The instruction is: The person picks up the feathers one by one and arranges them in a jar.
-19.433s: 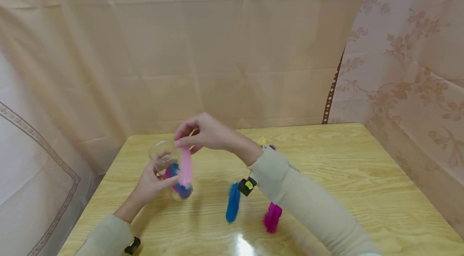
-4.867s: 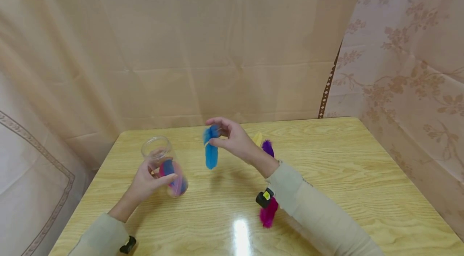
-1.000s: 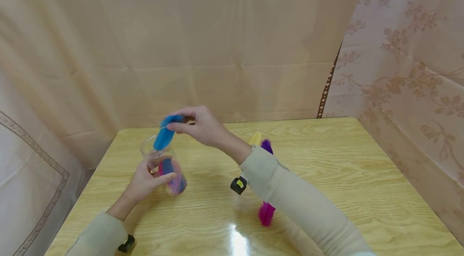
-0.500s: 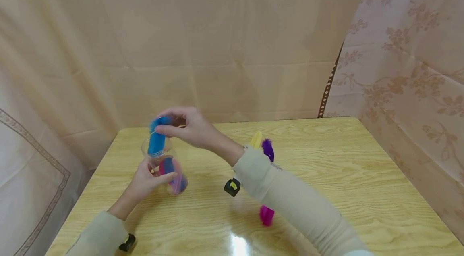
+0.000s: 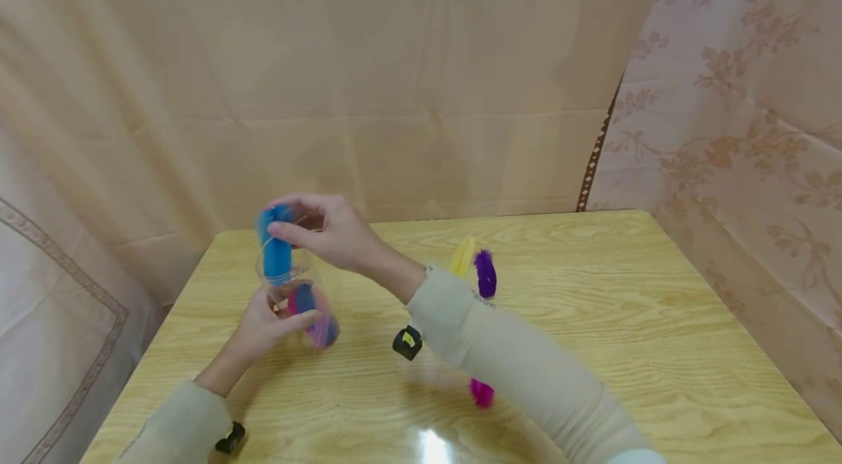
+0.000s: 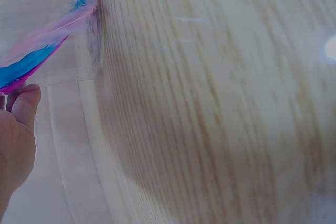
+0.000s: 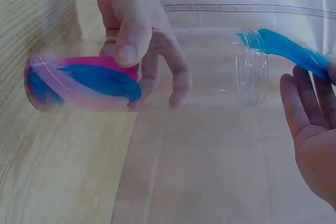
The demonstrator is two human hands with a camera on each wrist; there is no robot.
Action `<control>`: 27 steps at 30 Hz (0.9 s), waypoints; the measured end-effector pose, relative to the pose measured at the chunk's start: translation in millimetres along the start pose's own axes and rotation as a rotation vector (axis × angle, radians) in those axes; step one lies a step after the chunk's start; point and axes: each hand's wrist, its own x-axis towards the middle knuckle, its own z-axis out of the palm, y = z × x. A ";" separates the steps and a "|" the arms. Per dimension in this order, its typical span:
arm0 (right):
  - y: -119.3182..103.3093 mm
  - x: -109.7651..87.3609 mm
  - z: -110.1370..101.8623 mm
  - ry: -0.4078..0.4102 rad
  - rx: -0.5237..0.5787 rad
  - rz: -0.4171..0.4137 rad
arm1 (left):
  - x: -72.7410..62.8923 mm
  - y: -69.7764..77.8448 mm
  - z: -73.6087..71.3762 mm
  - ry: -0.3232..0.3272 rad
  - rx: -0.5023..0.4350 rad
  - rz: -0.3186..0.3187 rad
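My left hand grips a clear plastic jar around its side, and the jar stands on the table with its mouth up. Inside, blue, magenta and light pink feathers rest at the bottom. Over the mouth, my right hand pinches a blue feather between thumb and fingers. The feather's lower end reaches just inside the rim, as the right wrist view shows. In the left wrist view the jar shows only in part, with my left thumb against it.
A yellow feather and a purple feather lie on the wooden table, right of the jar. Nearer the front is a magenta feather, partly hidden by my right sleeve. Cloth curtains hang behind the table.
Earlier, a pink feather was at the jar, and then my right hand picked up the blue feather. Over the last second it has moved left and the feather's tip has entered the mouth.
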 end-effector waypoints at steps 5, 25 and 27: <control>1.0 1.8 3.7 -0.007 0.048 -0.010 | -0.3 1.2 0.0 0.000 0.009 -0.009; 4.3 4.0 14.9 0.003 -0.001 0.039 | -0.7 -0.5 -1.4 0.004 -0.019 0.021; 6.3 4.2 15.6 0.005 0.001 0.018 | -1.0 0.2 -1.2 0.003 -0.018 0.019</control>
